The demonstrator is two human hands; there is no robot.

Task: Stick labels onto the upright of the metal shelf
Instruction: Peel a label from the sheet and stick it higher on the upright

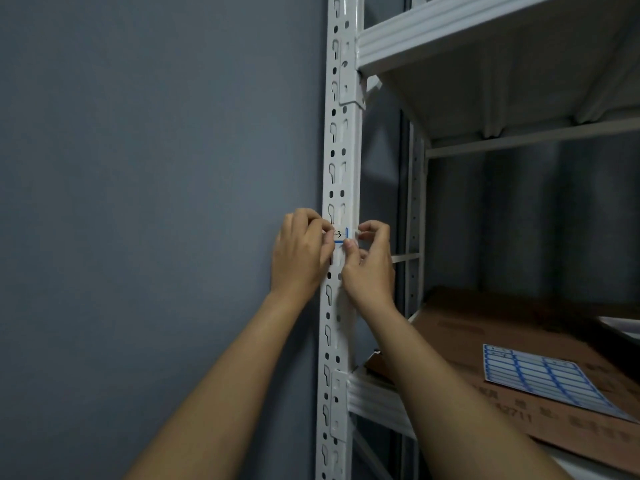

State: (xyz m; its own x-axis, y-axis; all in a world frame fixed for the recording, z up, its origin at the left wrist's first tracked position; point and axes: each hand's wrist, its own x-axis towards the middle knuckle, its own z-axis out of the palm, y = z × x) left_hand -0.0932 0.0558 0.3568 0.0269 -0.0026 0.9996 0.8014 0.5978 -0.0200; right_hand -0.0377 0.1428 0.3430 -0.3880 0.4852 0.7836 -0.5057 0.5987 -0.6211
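Both hands pinch one small blue-bordered white label flat across the perforated white metal upright: my left hand holds its left end, my right hand its right. I judge this keeps it level while sticking; the blue label sheet lies on brown cardboard nearby.

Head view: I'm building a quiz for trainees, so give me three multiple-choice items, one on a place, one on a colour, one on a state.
1. Where does the label sheet lie?
A on the cardboard
B on the floor
C on the top shelf

2. What colour borders the label?
A red
B blue
C green

3. How is the label held?
A by one hand
B by neither hand
C by both hands

A: it rests on the cardboard.
B: blue edges show.
C: left hand and right hand pinch its ends at the upright.
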